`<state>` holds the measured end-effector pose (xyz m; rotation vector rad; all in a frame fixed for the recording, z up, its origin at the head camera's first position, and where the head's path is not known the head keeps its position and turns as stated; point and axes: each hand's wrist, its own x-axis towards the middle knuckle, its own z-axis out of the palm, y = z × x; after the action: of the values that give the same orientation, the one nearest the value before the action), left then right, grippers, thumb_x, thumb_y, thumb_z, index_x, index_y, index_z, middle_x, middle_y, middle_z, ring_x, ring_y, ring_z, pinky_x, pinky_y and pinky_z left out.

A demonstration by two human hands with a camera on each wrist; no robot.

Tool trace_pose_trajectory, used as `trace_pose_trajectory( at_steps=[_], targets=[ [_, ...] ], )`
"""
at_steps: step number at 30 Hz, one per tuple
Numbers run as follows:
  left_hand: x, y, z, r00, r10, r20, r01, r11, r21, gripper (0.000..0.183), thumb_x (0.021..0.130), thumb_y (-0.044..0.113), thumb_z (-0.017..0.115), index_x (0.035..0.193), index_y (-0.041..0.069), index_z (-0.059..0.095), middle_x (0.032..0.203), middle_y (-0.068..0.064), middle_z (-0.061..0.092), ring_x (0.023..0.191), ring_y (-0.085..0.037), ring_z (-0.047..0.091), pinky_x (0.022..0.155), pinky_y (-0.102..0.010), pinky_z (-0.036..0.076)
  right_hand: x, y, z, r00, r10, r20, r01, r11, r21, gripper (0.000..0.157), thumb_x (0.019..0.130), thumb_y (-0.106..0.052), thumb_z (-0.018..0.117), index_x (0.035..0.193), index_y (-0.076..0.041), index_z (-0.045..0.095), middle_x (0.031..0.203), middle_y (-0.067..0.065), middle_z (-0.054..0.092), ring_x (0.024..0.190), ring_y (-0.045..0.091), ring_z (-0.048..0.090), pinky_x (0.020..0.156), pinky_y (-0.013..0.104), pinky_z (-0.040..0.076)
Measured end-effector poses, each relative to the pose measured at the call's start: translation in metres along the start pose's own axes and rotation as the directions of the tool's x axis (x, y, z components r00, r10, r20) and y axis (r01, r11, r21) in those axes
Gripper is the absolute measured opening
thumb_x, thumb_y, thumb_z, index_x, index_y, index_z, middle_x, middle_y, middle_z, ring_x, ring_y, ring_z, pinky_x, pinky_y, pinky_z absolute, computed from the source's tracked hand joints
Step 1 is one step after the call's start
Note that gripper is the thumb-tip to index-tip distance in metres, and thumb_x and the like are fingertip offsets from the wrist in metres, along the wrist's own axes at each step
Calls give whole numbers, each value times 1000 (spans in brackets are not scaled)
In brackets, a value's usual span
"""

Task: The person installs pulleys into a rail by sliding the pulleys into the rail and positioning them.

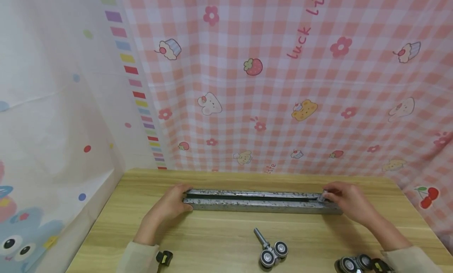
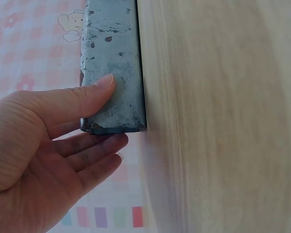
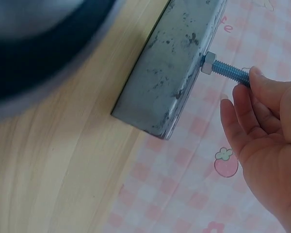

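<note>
A worn grey metal rail [image 1: 255, 204] with a long slot along its top lies across the wooden table. At its left end my left hand [image 1: 173, 203] grips it, the thumb [image 2: 99, 94] flat on the near side and the fingers around the end and far side. From the slot near the right end rises a threaded bolt [image 3: 230, 73] with a hex nut [image 3: 209, 63] at the rail's surface. My right hand [image 1: 348, 200] pinches the bolt's top between thumb and fingertips. Below the nut, the bolt's lower part is hidden inside the rail.
A roller trolley [image 1: 267, 258] with a threaded bolt lies on the table [image 1: 212, 241] in front of the rail. More rollers [image 1: 348, 265] sit at the lower right, beside the right wrist. A pink checked cloth [image 1: 276, 88] hangs behind the table.
</note>
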<state>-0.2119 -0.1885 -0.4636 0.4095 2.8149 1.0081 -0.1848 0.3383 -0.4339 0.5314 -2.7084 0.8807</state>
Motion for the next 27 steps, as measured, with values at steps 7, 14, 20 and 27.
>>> trace_pose_trajectory(
  at_steps=[7,14,20,27],
  targets=[
    [0,0,1,1000,-3,-6,3,1000,7,60,83,-1,87,138,-6,63,138,-23,62,119,-38,65,99,-49,57,6,-8,5,1000,-14,16,14,1000,2,8,91,1,78,99,1,76,87,7,75,76,8,69,63,27,59],
    [0,1,1,1000,-14,1,14,1000,4,61,83,0,86,139,-6,62,137,-22,62,118,-37,65,97,-48,58,11,-14,10,999,-47,27,47,999,-3,11,89,3,79,99,-1,77,89,3,75,77,8,69,65,27,60],
    [0,1,1,1000,-21,5,21,1000,7,62,84,0,86,140,-5,61,139,-23,61,120,-38,63,100,-51,56,14,-21,12,996,-4,88,5,1000,-3,14,91,0,78,105,-1,77,93,4,75,80,14,71,65,27,60],
    [0,0,2,1000,-29,3,29,1000,-5,63,84,0,86,141,-5,60,140,-22,61,123,-38,62,102,-52,54,17,-24,14,995,-10,101,10,1000,-4,12,92,-1,77,105,-2,77,93,5,75,80,13,71,65,27,59]
  ],
)
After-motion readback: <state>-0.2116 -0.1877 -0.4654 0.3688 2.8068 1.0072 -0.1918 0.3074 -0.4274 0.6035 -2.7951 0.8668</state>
